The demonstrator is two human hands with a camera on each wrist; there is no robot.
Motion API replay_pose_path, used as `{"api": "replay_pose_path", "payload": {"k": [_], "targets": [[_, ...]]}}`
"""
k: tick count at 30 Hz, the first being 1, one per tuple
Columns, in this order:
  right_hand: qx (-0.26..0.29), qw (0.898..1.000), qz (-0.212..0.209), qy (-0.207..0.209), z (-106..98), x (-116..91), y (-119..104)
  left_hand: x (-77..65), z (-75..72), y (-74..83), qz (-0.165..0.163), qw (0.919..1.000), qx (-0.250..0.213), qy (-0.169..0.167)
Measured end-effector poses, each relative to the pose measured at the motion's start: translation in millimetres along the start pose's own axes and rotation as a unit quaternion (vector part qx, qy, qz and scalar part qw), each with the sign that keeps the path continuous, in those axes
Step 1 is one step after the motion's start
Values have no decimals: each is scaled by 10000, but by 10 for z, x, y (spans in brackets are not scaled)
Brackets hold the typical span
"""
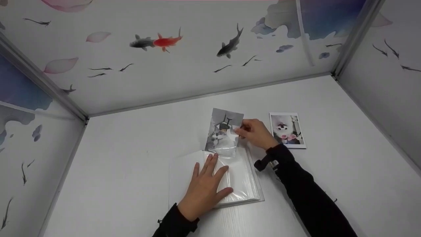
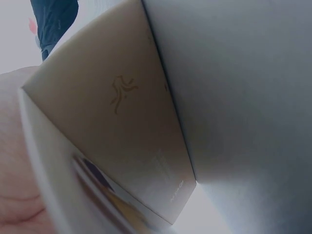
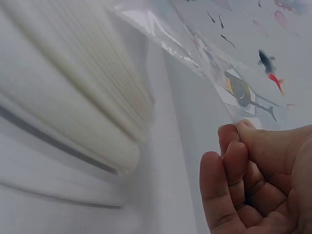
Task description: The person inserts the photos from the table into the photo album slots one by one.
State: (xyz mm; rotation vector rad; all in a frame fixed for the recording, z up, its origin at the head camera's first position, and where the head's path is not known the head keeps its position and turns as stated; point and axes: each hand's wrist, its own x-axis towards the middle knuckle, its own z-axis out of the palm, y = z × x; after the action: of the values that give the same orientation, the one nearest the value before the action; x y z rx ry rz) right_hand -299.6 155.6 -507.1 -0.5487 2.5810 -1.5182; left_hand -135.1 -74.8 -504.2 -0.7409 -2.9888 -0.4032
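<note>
An open photo album [image 1: 241, 187] with clear plastic sleeves lies on the table. My left hand [image 1: 204, 187] rests on its pages with the fingers spread, the fingertips close to the sleeve's upper edge. My right hand [image 1: 256, 131] pinches the right edge of a photo [image 1: 218, 135] showing a pale animal in a dark cap. The photo's lower end overlaps the clear plastic at the album's top; most of it sticks out above. In the right wrist view, thumb and fingers pinch the photo [image 3: 241, 92] beside clear film [image 3: 161, 36]. A beige board with a faint mark [image 2: 112, 97] fills much of the left wrist view.
To the right of the album lies a stack of photos [image 1: 287, 130], the top one showing a white animal with pink flowers. White panels painted with fish [image 1: 167, 41] enclose the white table [image 1: 131, 158] at the back and both sides.
</note>
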Motion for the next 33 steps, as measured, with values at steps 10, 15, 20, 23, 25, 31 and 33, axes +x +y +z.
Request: {"api": "replay_pose_path", "payload": {"k": [10, 15, 20, 23, 25, 31, 33], "targets": [[-158, 9997, -135, -84, -17, 10, 5, 23, -12, 1, 37, 10000, 8, -24], [264, 9995, 114, 128, 36, 15, 29, 34, -10, 3, -12, 10000, 36, -91], [371, 9988, 288, 168, 76, 12, 29, 38, -11, 6, 6, 10000, 43, -79], [216, 9994, 191, 214, 98, -3, 23, 27, -7, 2, 50, 10000, 24, -71], [156, 9997, 123, 171, 120, -7, 20, 13, -6, -2, 67, 10000, 2, -62], [-149, 9998, -66, -137, 176, 5, 15, -1, -15, -12, 100, 9999, 45, 15], [-286, 9994, -86, -178, 188, -1, 3, 4, -17, -11, 96, 9999, 56, 3]]}}
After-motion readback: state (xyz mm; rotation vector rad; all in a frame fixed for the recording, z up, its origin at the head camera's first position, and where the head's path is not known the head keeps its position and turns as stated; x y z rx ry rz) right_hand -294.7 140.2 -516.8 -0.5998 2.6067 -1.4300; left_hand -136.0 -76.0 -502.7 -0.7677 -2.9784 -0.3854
